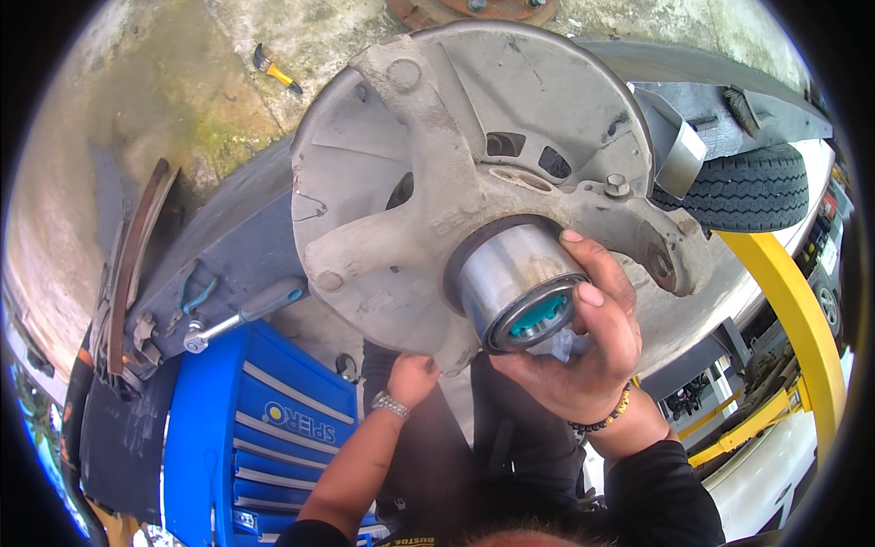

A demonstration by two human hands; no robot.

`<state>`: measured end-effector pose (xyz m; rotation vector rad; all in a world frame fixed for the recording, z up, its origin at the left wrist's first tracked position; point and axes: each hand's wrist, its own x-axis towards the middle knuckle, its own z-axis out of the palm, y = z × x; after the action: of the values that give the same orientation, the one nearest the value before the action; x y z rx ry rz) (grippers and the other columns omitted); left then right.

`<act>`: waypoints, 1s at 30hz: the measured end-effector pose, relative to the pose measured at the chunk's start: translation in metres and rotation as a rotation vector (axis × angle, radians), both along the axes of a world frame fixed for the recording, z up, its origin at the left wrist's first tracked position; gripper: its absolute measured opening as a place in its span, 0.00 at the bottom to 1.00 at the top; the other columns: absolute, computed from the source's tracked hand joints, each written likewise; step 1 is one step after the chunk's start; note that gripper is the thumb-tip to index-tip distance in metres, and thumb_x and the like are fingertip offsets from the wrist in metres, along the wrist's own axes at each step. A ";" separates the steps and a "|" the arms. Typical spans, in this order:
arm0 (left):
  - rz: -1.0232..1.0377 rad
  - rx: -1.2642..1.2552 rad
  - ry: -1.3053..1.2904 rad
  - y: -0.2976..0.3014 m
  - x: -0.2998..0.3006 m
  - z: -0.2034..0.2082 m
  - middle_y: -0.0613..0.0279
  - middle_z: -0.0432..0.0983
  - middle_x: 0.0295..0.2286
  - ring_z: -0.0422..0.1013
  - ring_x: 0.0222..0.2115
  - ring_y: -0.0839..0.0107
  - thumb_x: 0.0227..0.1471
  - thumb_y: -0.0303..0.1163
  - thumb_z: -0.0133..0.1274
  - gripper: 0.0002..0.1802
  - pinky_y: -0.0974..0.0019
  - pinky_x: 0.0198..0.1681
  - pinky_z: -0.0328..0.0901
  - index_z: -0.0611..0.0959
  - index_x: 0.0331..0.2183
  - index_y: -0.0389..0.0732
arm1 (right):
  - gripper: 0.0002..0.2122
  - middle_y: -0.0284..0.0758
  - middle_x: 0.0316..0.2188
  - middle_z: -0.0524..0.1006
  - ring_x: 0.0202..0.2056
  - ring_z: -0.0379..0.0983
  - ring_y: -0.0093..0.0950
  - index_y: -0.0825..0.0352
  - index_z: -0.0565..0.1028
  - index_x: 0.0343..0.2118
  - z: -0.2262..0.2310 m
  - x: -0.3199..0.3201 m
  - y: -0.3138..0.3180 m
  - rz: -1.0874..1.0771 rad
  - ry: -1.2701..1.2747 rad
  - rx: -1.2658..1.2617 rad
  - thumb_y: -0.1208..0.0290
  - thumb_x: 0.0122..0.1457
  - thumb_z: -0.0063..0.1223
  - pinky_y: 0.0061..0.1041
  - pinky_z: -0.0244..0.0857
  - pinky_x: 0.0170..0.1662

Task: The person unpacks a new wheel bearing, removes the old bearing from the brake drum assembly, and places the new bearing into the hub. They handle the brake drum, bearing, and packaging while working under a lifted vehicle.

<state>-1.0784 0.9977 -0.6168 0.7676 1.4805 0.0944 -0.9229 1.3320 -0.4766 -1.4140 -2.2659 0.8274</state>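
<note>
A silver wheel bearing point(516, 273) with a teal inner cage stands at the round bore of a grey steering knuckle point(437, 182). My right hand point(592, 337) grips the bearing's outer end, with thumb and fingers around its rim. Some crumpled clear plastic point(561, 345) shows between the bearing and my palm. How deep the bearing sits in the bore I cannot tell. Behind the knuckle spreads a round metal dust shield point(351, 173). My left hand point(415, 377) is closed just below the shield's lower edge, beside the knuckle's lower arm; its fingertips are hidden.
A ratchet point(241, 314) and teal-handled pliers point(194, 290) lie on the dark bench point(228, 242) at left, above a blue tool cabinet point(205, 419). At right are a tyre point(752, 190), a brush point(742, 111) and a yellow post point(793, 319). A yellow-handled tool point(275, 69) lies on the floor.
</note>
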 end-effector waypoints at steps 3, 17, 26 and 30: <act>-0.068 0.022 0.003 0.001 -0.001 0.000 0.49 0.83 0.31 0.77 0.39 0.46 0.49 0.35 0.59 0.11 0.49 0.49 0.70 0.88 0.33 0.38 | 0.50 0.61 0.56 0.71 0.54 0.76 0.51 0.61 0.54 0.63 0.005 0.004 0.002 0.030 0.019 -0.078 0.61 0.42 0.83 0.40 0.76 0.49; -0.156 0.141 -0.051 0.011 0.000 -0.006 0.47 0.82 0.46 0.77 0.48 0.45 0.53 0.38 0.65 0.23 0.51 0.51 0.71 0.84 0.49 0.40 | 0.42 0.58 0.50 0.77 0.39 0.84 0.43 0.63 0.72 0.53 -0.013 0.000 0.000 -0.069 0.189 0.072 0.70 0.27 0.80 0.29 0.79 0.33; -0.262 0.163 -0.018 -0.014 0.005 -0.020 0.48 0.83 0.45 0.77 0.48 0.48 0.54 0.35 0.62 0.18 0.52 0.50 0.71 0.85 0.47 0.42 | 0.46 0.57 0.53 0.75 0.47 0.80 0.47 0.63 0.65 0.57 -0.011 0.005 -0.008 -0.073 0.134 -0.016 0.67 0.31 0.82 0.35 0.78 0.41; -0.186 0.073 -0.041 -0.025 0.006 -0.021 0.49 0.83 0.44 0.78 0.47 0.49 0.51 0.32 0.63 0.18 0.53 0.51 0.71 0.85 0.46 0.42 | 0.53 0.56 0.55 0.71 0.55 0.74 0.51 0.61 0.54 0.62 -0.009 0.008 -0.014 -0.087 0.099 -0.081 0.59 0.38 0.86 0.43 0.73 0.54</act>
<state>-1.0726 0.9724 -0.6381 0.9535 1.3664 0.0233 -0.9151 1.3177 -0.4854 -1.4617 -2.1038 0.9495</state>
